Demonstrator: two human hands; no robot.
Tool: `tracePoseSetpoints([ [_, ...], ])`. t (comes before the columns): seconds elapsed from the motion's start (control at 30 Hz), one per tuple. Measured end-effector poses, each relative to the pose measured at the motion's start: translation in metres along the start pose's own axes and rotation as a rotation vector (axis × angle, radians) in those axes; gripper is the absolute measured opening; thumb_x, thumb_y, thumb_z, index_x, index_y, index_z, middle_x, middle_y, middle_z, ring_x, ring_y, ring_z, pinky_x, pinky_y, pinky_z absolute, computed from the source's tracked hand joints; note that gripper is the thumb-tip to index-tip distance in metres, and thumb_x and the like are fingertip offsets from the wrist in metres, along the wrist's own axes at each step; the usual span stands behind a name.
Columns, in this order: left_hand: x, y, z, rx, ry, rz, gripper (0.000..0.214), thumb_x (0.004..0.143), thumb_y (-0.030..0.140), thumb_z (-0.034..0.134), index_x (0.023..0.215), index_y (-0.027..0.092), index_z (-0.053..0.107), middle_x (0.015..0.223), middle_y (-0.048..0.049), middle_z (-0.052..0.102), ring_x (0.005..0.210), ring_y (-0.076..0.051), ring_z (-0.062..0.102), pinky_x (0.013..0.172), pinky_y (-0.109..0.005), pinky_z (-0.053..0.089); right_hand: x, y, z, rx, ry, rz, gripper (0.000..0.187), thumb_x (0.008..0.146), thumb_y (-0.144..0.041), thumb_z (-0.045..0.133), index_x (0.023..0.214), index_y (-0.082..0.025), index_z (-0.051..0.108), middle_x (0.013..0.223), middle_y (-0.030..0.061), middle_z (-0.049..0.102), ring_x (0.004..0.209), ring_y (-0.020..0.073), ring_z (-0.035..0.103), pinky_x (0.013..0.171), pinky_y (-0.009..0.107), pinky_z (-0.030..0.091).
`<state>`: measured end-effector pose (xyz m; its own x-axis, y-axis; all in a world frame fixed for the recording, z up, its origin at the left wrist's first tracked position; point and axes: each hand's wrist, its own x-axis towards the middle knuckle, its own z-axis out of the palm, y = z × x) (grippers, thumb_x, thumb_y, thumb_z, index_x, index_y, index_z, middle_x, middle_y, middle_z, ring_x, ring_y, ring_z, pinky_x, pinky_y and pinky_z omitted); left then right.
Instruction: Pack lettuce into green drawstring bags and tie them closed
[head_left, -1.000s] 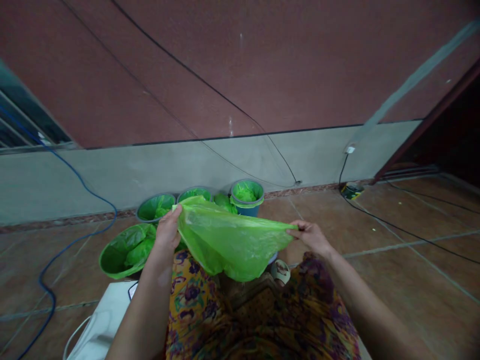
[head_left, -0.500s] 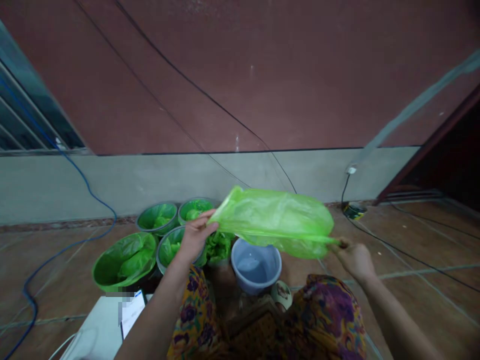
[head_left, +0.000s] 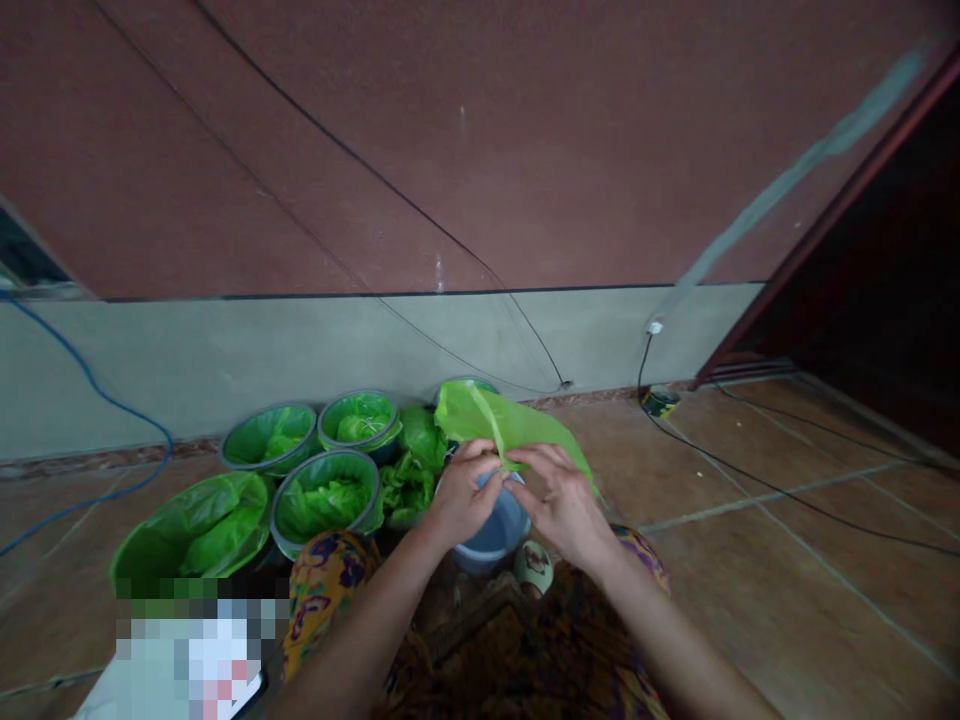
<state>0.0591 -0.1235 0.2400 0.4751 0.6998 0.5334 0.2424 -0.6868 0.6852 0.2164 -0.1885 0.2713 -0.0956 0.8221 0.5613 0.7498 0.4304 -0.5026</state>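
My left hand (head_left: 463,492) and my right hand (head_left: 556,498) meet over a small grey-blue bucket (head_left: 491,533) that stands on the floor between my knees. Both hands pinch a thin green plastic bag (head_left: 501,426), which bunches up and rises behind my fingers. The fingers of each hand are closed on the bag's edge. My lap is covered in a patterned yellow and purple cloth (head_left: 341,580).
Several buckets lined with green bags stand to the left: a large green one (head_left: 187,530), a grey one (head_left: 324,497), two more behind (head_left: 270,438). Loose green bags (head_left: 409,470) lie beside them. Cables run along the wall and tiled floor. A white object (head_left: 187,660) lies at lower left.
The bag was stretched wide between my hands. Both hands have come together over the grey-blue bucket, and the bag is now gathered small between them.
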Motion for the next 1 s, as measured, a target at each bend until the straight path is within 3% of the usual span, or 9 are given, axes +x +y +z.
tracePoseSetpoints([
  [0.1, 0.003, 0.005, 0.009, 0.145, -0.047, 0.048, 0.026, 0.093, 0.028, 0.046, 0.078, 0.020, 0.066, 0.087, -0.0061, 0.064, 0.090, -0.019, 0.058, 0.087, -0.035, 0.043, -0.002, 0.013, 0.002, -0.039, 0.048, -0.012, 0.012, 0.089, -0.025, 0.058, 0.096, -0.025, 0.068, 0.090, 0.0045, 0.068, 0.089, 0.0221, 0.061, 0.081, 0.038, 0.048],
  [0.27, 0.006, 0.003, 0.021, 0.251, -0.137, 0.096, 0.025, 0.094, 0.026, 0.045, 0.076, 0.019, 0.061, 0.079, -0.0020, 0.064, 0.085, -0.017, 0.060, 0.098, -0.039, 0.035, -0.011, 0.028, -0.012, -0.123, 0.060, -0.083, 0.014, 0.092, -0.024, 0.053, 0.089, -0.023, 0.067, 0.083, 0.0038, 0.067, 0.083, 0.0201, 0.060, 0.076, 0.035, 0.046],
  [0.5, 0.002, -0.036, 0.031, 0.318, -0.228, 0.142, 0.026, 0.094, 0.019, 0.042, 0.106, 0.021, 0.065, 0.097, -0.0052, 0.072, 0.091, -0.018, 0.064, 0.098, -0.037, 0.037, -0.027, 0.027, -0.056, -0.155, 0.240, -0.097, 0.012, 0.090, -0.021, 0.056, 0.094, -0.024, 0.067, 0.088, 0.0039, 0.069, 0.086, 0.0198, 0.063, 0.079, 0.035, 0.048],
  [0.63, -0.004, -0.056, 0.027, 0.414, -0.236, 0.112, 0.026, 0.089, 0.014, 0.045, 0.103, 0.019, 0.066, 0.094, -0.0062, 0.072, 0.089, -0.020, 0.064, 0.093, -0.037, 0.041, -0.036, 0.028, -0.088, -0.210, 0.397, -0.034, 0.007, 0.087, -0.025, 0.061, 0.089, -0.024, 0.067, 0.088, 0.0036, 0.070, 0.082, 0.0190, 0.065, 0.077, 0.033, 0.050],
  [0.77, -0.009, -0.069, 0.017, 0.515, -0.202, 0.051, 0.024, 0.083, 0.010, 0.048, 0.095, 0.020, 0.067, 0.087, -0.0050, 0.069, 0.086, -0.019, 0.062, 0.093, -0.037, 0.041, -0.044, 0.032, -0.112, -0.291, 0.569, 0.133, 0.014, 0.086, -0.035, 0.063, 0.086, -0.023, 0.068, 0.088, 0.0042, 0.071, 0.081, 0.0185, 0.067, 0.074, 0.029, 0.050],
  [1.0, -0.005, -0.074, -0.011, 0.720, -0.091, 0.127, 0.013, 0.078, 0.013, 0.052, 0.074, 0.021, 0.061, 0.077, -0.0042, 0.064, 0.087, -0.022, 0.054, 0.098, -0.045, 0.034, -0.061, 0.046, -0.115, -0.318, 0.692, 0.315, 0.027, 0.081, -0.046, 0.066, 0.087, -0.020, 0.071, 0.086, 0.0049, 0.071, 0.075, 0.0168, 0.065, 0.069, 0.026, 0.048],
])
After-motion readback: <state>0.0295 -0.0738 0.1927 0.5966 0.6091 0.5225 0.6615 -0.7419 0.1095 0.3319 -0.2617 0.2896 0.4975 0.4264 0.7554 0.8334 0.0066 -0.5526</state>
